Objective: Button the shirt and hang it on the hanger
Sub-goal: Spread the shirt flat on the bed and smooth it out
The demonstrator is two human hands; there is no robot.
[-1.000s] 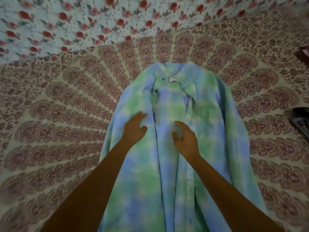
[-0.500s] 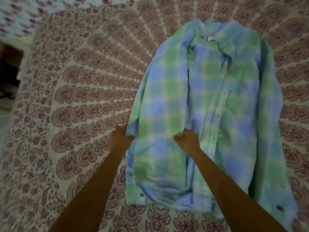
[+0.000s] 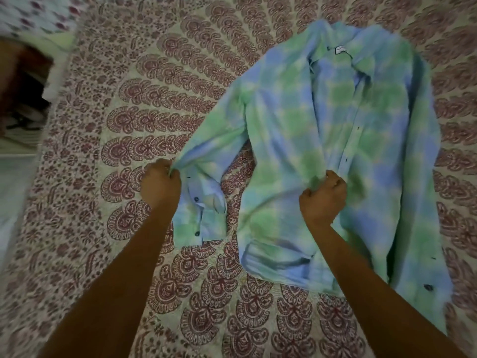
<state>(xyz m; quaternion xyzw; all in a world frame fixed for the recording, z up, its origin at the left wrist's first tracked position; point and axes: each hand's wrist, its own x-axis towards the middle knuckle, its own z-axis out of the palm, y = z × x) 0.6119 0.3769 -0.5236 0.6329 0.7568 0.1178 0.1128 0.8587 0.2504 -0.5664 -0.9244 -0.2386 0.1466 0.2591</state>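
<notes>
The shirt (image 3: 335,156), a soft blue and green check, lay face up on the bed, collar away from the person and front unbuttoned; its white neck label (image 3: 340,49) showed inside the collar. The left hand (image 3: 160,187) was closed in a fist, pinching the sleeve (image 3: 206,161) just above the cuff (image 3: 200,218), whose dark buttons were in plain sight; the right hand (image 3: 322,198) was likewise clenched on a bunch of cloth at the left front panel, near the button strip.

The step in hand looked to be spreading the garment flat before any buttoning; done well, it would mean drawing the sleeve out to the side until it lay clear of the body, then smoothing the front so the two edges met evenly, buttons against their holes; a gentle, even pull would serve better than a tug, since the cloth seemed light and likely to wrinkle or slide.

The bedspread (image 3: 154,112), cream with dark red paisley rows fanning outward, gave a wide, soft, yielding surface; another floral cloth (image 3: 31,11) lay at the upper left; beyond the bed edge on the left was a dim, blurred gap; no hanger could be seen.
</notes>
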